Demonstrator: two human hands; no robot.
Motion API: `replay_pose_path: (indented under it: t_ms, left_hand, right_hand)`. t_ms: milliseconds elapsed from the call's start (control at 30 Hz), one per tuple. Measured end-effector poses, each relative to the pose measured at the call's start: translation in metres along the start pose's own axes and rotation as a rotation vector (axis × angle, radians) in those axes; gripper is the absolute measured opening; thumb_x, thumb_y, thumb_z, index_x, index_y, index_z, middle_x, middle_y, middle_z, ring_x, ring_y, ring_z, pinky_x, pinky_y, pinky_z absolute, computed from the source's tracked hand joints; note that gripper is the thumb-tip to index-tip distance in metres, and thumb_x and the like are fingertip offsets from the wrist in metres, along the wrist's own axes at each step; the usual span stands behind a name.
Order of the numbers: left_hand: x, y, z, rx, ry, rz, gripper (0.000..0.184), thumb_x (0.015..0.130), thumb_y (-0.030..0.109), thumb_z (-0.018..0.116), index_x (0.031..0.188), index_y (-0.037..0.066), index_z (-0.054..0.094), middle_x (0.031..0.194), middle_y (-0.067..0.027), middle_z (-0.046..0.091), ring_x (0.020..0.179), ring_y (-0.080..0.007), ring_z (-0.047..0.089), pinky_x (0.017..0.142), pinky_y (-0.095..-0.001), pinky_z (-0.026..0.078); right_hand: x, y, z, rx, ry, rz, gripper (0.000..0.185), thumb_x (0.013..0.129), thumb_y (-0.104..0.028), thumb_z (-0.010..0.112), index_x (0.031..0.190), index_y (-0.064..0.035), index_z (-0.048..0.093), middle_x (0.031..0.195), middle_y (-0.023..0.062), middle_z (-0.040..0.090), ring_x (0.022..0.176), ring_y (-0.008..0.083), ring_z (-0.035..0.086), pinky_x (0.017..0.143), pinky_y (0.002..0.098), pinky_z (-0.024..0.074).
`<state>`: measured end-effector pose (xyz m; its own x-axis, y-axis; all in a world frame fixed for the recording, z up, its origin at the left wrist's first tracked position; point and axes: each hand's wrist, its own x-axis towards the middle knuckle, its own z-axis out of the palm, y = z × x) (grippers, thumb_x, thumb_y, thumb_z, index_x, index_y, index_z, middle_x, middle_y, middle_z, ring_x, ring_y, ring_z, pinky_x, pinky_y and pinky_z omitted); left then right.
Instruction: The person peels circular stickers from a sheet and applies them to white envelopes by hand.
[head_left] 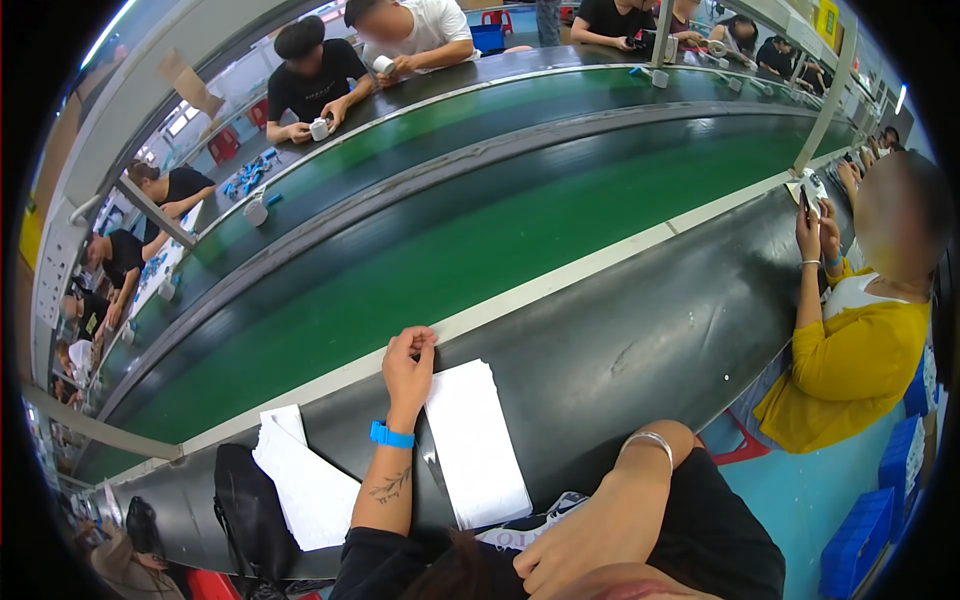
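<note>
My left hand (410,362), with a blue band (392,435) at the wrist, rests at the pale edge strip between the black worktop (620,330) and the green conveyor belt (470,240). Its fingers are loosely curled together and nothing shows in them. Just beside it lies a stack of white paper (475,440). My right hand (590,525), with a silver bracelet (650,440), is bent in close to my body below my chin. Its fingers are folded and partly hidden, with no object visible.
Crumpled white sheets (305,480) and a black bag (255,510) lie on the left. A person in a yellow cardigan (860,350) holds a phone (804,200) at right. Blue bins (858,540) stand on the floor. Across the belt, people handle white parts (319,129).
</note>
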<state>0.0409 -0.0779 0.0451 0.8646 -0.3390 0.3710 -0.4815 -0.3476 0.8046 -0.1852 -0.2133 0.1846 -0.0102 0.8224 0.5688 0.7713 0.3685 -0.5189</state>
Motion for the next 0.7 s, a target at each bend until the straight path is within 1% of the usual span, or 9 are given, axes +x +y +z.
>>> replay_pose_path:
  t_ms: [67, 133, 233, 333, 700]
  left_hand:
    - [0.0, -0.0002, 0.0004, -0.004, 0.001, -0.005, 0.013, 0.082, -0.001, 0.059, 0.093, 0.003, 0.065, 0.085, -0.0066, 0.068, 0.077, -0.0171, 0.061, 0.072, -0.0289, 0.049]
    - [0.0001, -0.0015, 0.001, -0.011, 0.004, -0.004, 0.013, 0.082, -0.001, 0.059, 0.093, 0.003, 0.065, 0.085, -0.0067, 0.068, 0.077, -0.0171, 0.061, 0.072, -0.0289, 0.049]
    - [-0.0003, -0.0045, 0.0014, -0.019, 0.0, 0.01, 0.009, 0.086, 0.002, 0.06, 0.094, 0.002, 0.064, 0.086, -0.0053, 0.067, 0.076, -0.0128, 0.059, 0.071, -0.025, 0.046]
    - [-0.0001, -0.0013, 0.0011, -0.023, 0.007, -0.002, 0.013, 0.082, -0.001, 0.059, 0.093, 0.003, 0.065, 0.085, -0.0072, 0.068, 0.077, -0.0169, 0.061, 0.072, -0.0288, 0.049]
    - [0.0003, -0.0001, 0.0006, -0.026, 0.006, -0.006, 0.012, 0.082, -0.001, 0.059, 0.092, 0.003, 0.065, 0.085, -0.0071, 0.068, 0.078, -0.0173, 0.061, 0.072, -0.0288, 0.049]
  right_hand:
    - [-0.0004, 0.0, 0.0012, -0.022, -0.007, -0.026, 0.026, 0.081, -0.017, 0.06, 0.065, -0.0009, 0.047, 0.063, 0.0113, 0.045, 0.064, 0.0265, 0.047, 0.067, 0.0369, 0.034]
    - [-0.0004, 0.0012, 0.0017, 0.01, 0.005, 0.005, 0.026, 0.08, -0.017, 0.06, 0.064, -0.0009, 0.047, 0.063, 0.0112, 0.044, 0.064, 0.0264, 0.047, 0.067, 0.0369, 0.0339]
    - [0.0031, 0.0021, 0.0048, 0.053, 0.023, 0.04, 0.026, 0.08, -0.017, 0.06, 0.064, -0.001, 0.047, 0.063, 0.011, 0.044, 0.064, 0.0262, 0.047, 0.067, 0.0369, 0.0338]
    - [0.0043, 0.0019, 0.0062, 0.071, 0.032, 0.052, 0.026, 0.08, -0.017, 0.06, 0.064, -0.0011, 0.047, 0.063, 0.0109, 0.044, 0.064, 0.026, 0.047, 0.068, 0.0368, 0.0338]
    - [0.0037, -0.0008, 0.0052, 0.085, 0.037, 0.072, 0.026, 0.08, -0.016, 0.059, 0.063, -0.0014, 0.047, 0.062, 0.0104, 0.044, 0.064, 0.0254, 0.046, 0.068, 0.0367, 0.0335]
